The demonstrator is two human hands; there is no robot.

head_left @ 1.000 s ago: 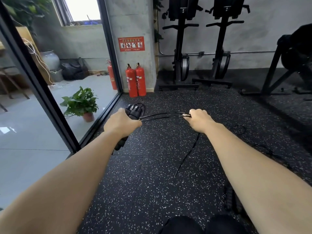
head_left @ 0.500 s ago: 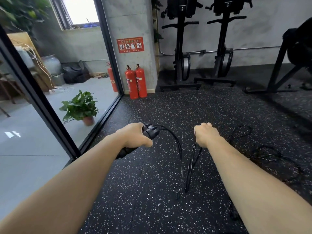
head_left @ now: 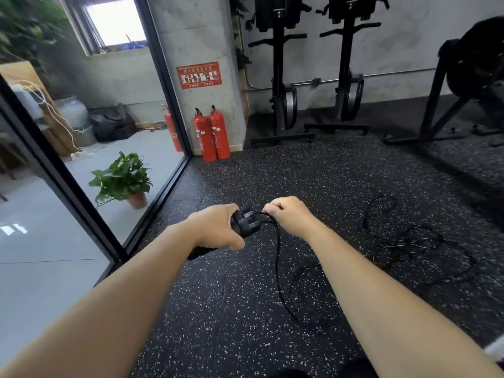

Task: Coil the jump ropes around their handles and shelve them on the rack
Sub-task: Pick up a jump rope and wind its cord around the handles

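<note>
My left hand [head_left: 218,227] grips the black jump rope handles [head_left: 246,226], held together at mid-frame, their lower ends sticking out below my palm. My right hand [head_left: 289,214] sits just right of the handle tops, fingers pinched on the thin black rope [head_left: 277,268] where it leaves them. From there the rope hangs down in a loop to the speckled rubber floor. Another black jump rope [head_left: 409,236] lies tangled on the floor to the right. No rack shows in this view.
A glass wall with a black frame [head_left: 68,184] runs along the left, a potted plant [head_left: 125,181] behind it. Two red fire extinguishers [head_left: 212,135] stand at the concrete pillar. Black gym machines [head_left: 281,77] line the far wall, another machine [head_left: 463,77] at right.
My right hand has moved left and up to the handle tops, bringing the rope with it. The hanging loop has shortened and shifted right. The view has tilted slightly.
</note>
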